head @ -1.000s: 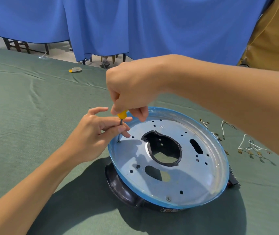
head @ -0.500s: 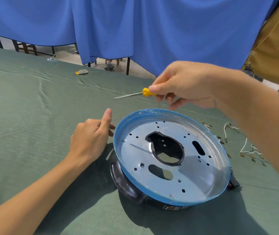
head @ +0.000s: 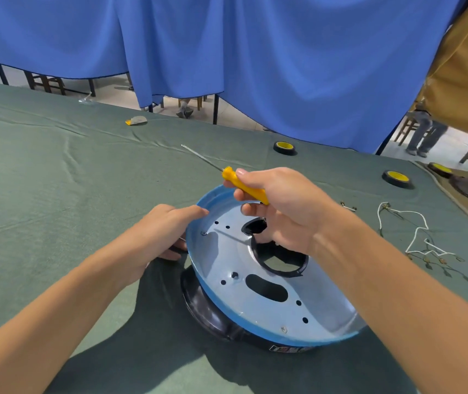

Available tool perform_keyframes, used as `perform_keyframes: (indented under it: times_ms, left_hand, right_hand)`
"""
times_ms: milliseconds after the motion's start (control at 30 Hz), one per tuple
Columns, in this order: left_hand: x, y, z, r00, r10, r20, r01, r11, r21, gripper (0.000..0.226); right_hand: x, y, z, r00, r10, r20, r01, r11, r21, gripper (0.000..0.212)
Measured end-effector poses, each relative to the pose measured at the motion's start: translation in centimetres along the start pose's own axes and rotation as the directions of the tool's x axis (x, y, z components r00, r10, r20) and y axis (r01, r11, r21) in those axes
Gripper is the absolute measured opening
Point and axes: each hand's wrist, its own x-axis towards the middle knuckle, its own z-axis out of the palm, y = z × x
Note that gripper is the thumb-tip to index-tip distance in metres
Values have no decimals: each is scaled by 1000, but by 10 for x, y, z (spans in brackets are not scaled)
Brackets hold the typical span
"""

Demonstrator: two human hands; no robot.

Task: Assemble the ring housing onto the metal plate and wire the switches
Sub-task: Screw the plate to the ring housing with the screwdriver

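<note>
**On the desk: plate-to-housing screws in hand**

On the green desk [head: 56,194], the metal plate [head: 221,260] sits atop the black ring housing [head: 207,311]. The left hand [head: 156,231] has its fingers curled on the plate's left rim. Above the plate, the right hand [head: 281,206] has its fingers clamped on a yellow screwdriver [head: 245,189], tip pointing away. Likely next: seat a screw in an open hole. The wires [head: 417,231] right of the plate await.

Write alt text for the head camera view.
A right hand holds a yellow screwdriver above a round metal plate, while the left hand holds its rim. The plate sits on a black ring housing on green cloth; white wires lie to the right.
</note>
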Motion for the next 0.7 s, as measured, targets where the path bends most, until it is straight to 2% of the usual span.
perform_keyframes:
  times_ms: [133, 233, 367, 533, 633, 700]
  left_hand:
    - [-8, 3, -7, 990, -73, 119, 81, 994, -67, 26]
    - [-9, 6, -11, 984, -107, 146, 123, 987, -104, 23]
    - [-11, 14, -8, 978, -105, 181, 118, 991, -65, 18]
    - [-12, 16, 0, 961, -171, 217, 228, 934, -274, 42]
    - [-14, 16, 1, 946, -206, 251, 281, 906, -316, 60]
    - [-15, 16, 1, 946, -215, 242, 288, 901, -323, 61]
  right_hand:
    - [1, -2, -2, 1000, -1, 7, 1, 998, 65, 26]
    - [2, -1, -3, 1000, -13, -15, 15, 992, 127, 25]
    - [2, 0, -6, 997, -45, -64, 59, 970, 234, 26]
    - [-3, 1, -15, 999, -24, -45, 34, 973, 227, 25]
    - [-3, -1, -28, 982, 1, -187, 26, 990, 140, 23]
    - [-3, -2, -42, 963, -26, -269, 66, 988, 142, 22]
